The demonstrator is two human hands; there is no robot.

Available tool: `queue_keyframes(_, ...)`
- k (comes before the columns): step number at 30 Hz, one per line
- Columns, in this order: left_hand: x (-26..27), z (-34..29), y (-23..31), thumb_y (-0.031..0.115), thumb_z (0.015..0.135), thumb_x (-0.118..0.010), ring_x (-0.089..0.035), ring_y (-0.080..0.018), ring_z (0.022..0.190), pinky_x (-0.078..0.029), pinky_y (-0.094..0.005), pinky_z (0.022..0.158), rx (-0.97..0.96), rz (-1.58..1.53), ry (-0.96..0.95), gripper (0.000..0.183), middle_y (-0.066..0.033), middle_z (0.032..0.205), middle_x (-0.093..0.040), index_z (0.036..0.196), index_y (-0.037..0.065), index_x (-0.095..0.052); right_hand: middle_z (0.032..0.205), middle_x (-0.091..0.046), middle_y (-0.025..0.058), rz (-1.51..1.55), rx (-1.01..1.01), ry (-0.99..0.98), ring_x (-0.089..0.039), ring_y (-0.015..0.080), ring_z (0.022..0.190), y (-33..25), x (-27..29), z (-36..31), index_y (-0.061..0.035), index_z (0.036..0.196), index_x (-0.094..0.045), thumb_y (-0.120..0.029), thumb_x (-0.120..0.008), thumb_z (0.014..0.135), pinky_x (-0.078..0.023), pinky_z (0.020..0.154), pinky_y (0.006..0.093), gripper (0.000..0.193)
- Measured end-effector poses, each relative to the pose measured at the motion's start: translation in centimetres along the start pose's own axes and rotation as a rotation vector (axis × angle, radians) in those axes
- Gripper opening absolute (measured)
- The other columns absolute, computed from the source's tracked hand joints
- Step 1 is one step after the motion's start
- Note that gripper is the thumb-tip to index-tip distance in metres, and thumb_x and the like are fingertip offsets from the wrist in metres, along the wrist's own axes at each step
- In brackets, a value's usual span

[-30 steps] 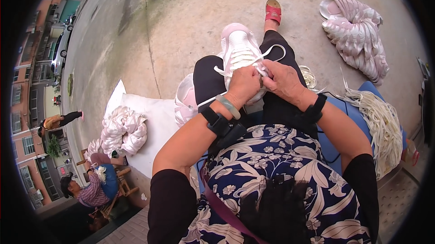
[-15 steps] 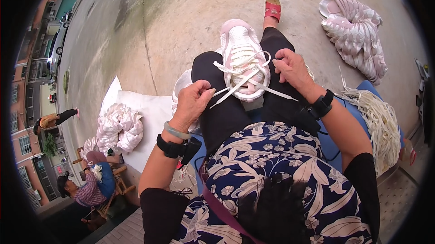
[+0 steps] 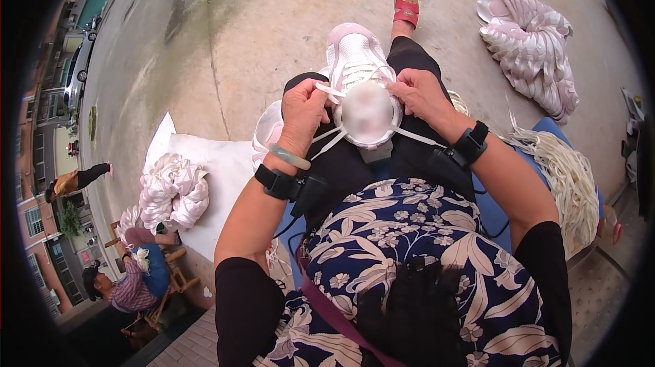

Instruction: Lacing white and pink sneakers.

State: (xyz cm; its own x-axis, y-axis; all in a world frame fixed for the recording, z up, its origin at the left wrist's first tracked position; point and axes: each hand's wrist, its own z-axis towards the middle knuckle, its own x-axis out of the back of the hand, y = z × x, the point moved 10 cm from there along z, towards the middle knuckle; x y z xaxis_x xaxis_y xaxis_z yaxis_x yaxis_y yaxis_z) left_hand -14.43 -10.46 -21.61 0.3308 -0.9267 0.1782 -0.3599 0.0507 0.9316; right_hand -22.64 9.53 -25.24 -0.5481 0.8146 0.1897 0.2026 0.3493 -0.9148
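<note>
head view: both hands (image 3: 361, 104) pinch white laces (image 3: 327, 91) on sneaker (image 3: 355, 56).

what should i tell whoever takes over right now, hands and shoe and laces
Left hand: pinching a white flat lace at the shoe's left side.
Right hand: pinching the lace on the right side.
White and pale pink sneaker: on the lap, toe pointing away.
Done: lace threaded through the eyelets in view.
Left: ends hang loose, untied.
Spare white laces lie on the right.
</note>
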Motion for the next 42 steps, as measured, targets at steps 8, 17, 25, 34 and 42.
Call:
queue_keyframes(8,1.1,1.9,-2.0,0.017,0.079,-0.051,-0.047,-0.0109,0.036,-0.033,-0.0231,0.032,0.267,-0.018,0.063,0.022,-0.008,0.055,-0.057,0.069,-0.001,-0.059,0.058,-0.057,0.0049,0.046,0.153,0.206,-0.054,0.0103,0.046,-1.6,2.9,-0.2,-0.0006,0.071,-0.057,-0.015,-0.056,0.082,-0.044,0.043,0.0237,0.019)
queue_keyframes(17,0.4,-0.4,-1.4,0.026,0.086,-0.059,-0.049,-0.006,0.04,-0.034,-0.0172,0.035,0.229,0.057,-0.128,0.027,-0.0047,0.064,-0.06,0.076,0.002,-0.061,0.067,-0.058,0.0031,0.24,-0.063,-0.193,-0.052,0.0049,0.047,1.8,1.5,-1.7,-0.0008,0.094,-0.059,-0.022,-0.055,0.091,-0.043,0.045,0.0182,0.022)
queue_keyframes(25,-0.6,-1.1,-1.5,0.013,0.081,-0.064,-0.043,-0.004,0.041,-0.035,-0.0199,0.036,-0.007,0.04,0.01,0.015,-0.0006,0.056,-0.054,0.076,0.0,-0.061,0.066,-0.06,0.0051,0.36,-0.092,-0.218,-0.053,0.0075,0.044,2.6,1.1,-0.9,0.0002,0.09,-0.06,-0.016,-0.054,0.089,-0.046,0.044,0.0201,0.017)
queue_keyframes(34,1.6,1.9,-0.9,0.008,0.083,-0.057,-0.051,-0.012,0.039,-0.042,-0.0274,0.037,-0.013,0.235,0.177,0.018,-0.005,0.053,-0.054,0.069,-0.001,-0.053,0.065,-0.058,0.0037,0.435,-0.108,-0.257,-0.05,0.0058,0.042,3.1,1.5,-0.7,0.0004,0.096,-0.058,-0.015,-0.049,0.093,-0.049,0.045,0.0209,0.018)
queue_keyframes(42,2.3,1.6,-0.1,0.013,0.087,-0.057,-0.046,-0.007,0.039,-0.033,-0.0207,0.035,-0.016,0.425,0.132,0.016,-0.0027,0.06,-0.055,0.075,0.002,-0.055,0.065,-0.058,0.0039,0.466,-0.116,-0.272,-0.049,0.0054,0.04,2.9,1.5,-0.8,0.0012,0.096,-0.057,-0.014,-0.049,0.092,-0.049,0.044,0.0206,0.018)
